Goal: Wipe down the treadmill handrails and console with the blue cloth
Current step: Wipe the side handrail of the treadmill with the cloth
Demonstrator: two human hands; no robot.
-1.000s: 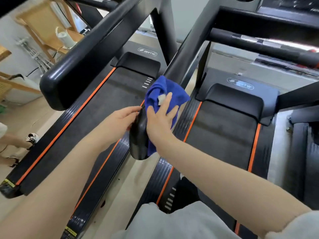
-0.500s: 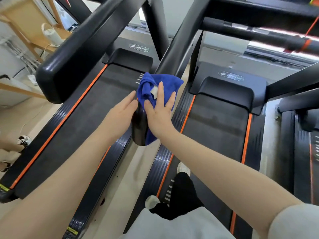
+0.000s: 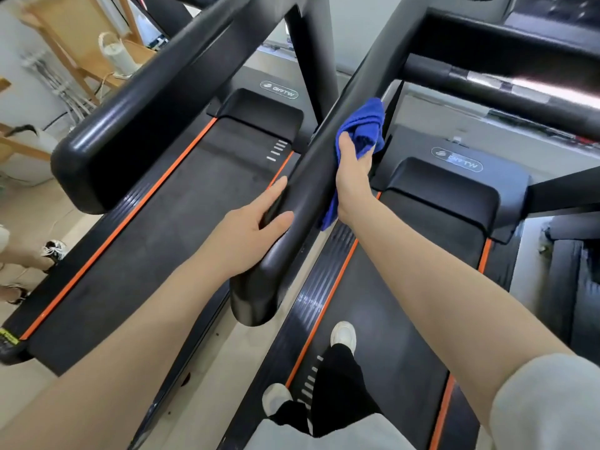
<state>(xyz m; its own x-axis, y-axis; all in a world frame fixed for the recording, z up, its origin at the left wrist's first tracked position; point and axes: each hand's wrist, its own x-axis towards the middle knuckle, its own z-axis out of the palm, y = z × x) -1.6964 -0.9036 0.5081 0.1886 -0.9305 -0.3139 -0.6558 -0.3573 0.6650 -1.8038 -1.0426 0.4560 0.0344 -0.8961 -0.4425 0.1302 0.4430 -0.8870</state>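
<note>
**Head view: cloth partway up the left handrail**

Head camera looks down on the blue cloth point(image 3: 362, 129), bunched and pressed against the right-hand side of the left handrail point(image 3: 324, 164), a good way up from its rounded free end. The right hand point(image 3: 352, 172) holds it there, thumb on the near side; the other fingers are hidden in the folds, so I cannot tell how tightly they curl. A loose tail of cloth hangs below the wrist.

The left hand point(image 3: 256, 228) rests on the rail lower down, fingers straight and slightly apart along its outer face, thumb laid over the top, steadying rather than gripping.

To do this stroke well, I judge the cloth should wrap further around the rail, since only one flank is covered now, and pressure should stay even along the slope. The hanging tail would be better tucked in.

The cloth looks like soft, thick terry. The rail is a broad, smooth, glossy black bar with rounded edges. Below lies the matte dark belt point(image 3: 418, 274) with orange side stripes point(image 3: 324, 303) and ribbed foot rails.
</note>
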